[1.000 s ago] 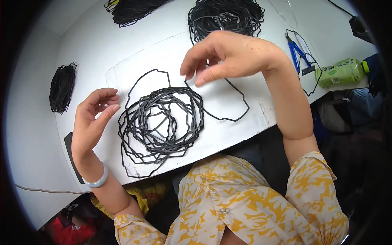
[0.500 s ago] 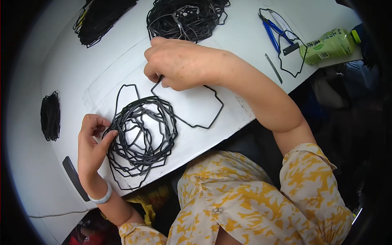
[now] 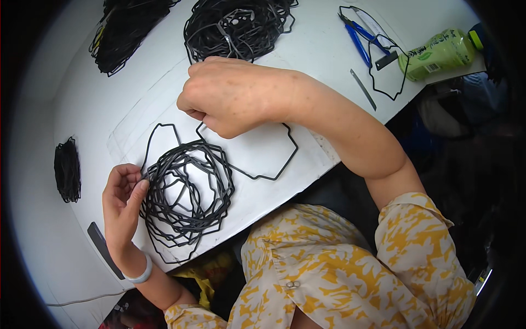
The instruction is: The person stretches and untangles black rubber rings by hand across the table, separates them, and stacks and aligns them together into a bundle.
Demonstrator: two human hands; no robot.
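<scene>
A loose coil of thin black gasket rings (image 3: 204, 221) with kinked outlines lies on the white table, below and left of my right hand. My left hand (image 3: 121, 205) pinches the coil's left edge between thumb and fingers. My right hand (image 3: 233, 96) is closed above the coil, knuckles up, its fingertips hidden beneath it. From under it runs a single black gasket ring (image 3: 275, 179), spread to the right and partly overlapping the coil. Another ring's loop sticks out at the coil's upper left.
A tangled heap of black rings (image 3: 263, 35) lies beyond my right hand. Two bundles (image 3: 126, 33) (image 3: 67, 170) are at the left. Blue-handled nippers (image 3: 357, 45), a thin metal strip (image 3: 363, 89) and a green bottle (image 3: 444, 55) are at the far right; a dark bar (image 3: 104, 249) lies beside my left wrist.
The view has tilted slightly. My right hand has shifted a little left and rolled, hiding its fingertips. My left thumb has slid outward along the coil's edge.
</scene>
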